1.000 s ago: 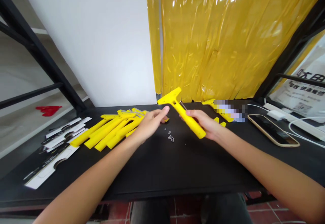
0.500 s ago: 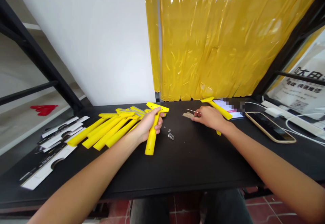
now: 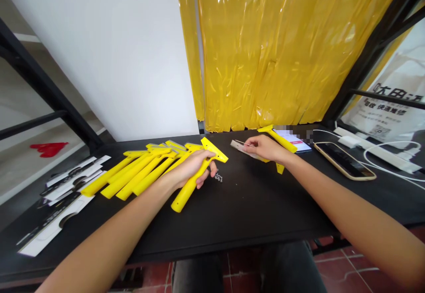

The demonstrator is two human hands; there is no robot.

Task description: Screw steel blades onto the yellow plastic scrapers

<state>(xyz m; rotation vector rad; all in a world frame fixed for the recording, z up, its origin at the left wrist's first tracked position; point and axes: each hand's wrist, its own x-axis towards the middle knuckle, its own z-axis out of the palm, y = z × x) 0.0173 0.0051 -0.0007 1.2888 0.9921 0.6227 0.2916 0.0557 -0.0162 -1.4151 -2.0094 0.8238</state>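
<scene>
My left hand (image 3: 196, 165) is wrapped round the neck of a yellow T-shaped scraper (image 3: 184, 194), its head pointing away from me. Just beyond those fingers lies a cluster of small metal nuts or rings (image 3: 218, 177), partly covered. My right hand (image 3: 267, 147) pinches a flat, pale strip like a blade or plate (image 3: 239, 145). A thin rod also shows at these fingertips; its kind I cannot make out. Behind the right wrist rests another yellow scraper (image 3: 286, 141), and a yellow end (image 3: 280, 168) pokes out below the wrist.
Several yellow scrapers (image 3: 139, 173) lie fanned out at left, beside white-and-black card sleeves (image 3: 56, 226). To the right are a phone (image 3: 345, 160), a lit screen (image 3: 295, 140), white cables and a power strip (image 3: 398, 160). A yellow plastic curtain (image 3: 249, 63) hangs behind the black table (image 3: 252, 222).
The scraper in my left hand has tilted, its head turning right and its handle end swinging left. The pale strip in my right hand now shows more of its flat face. The view has shifted slightly.
</scene>
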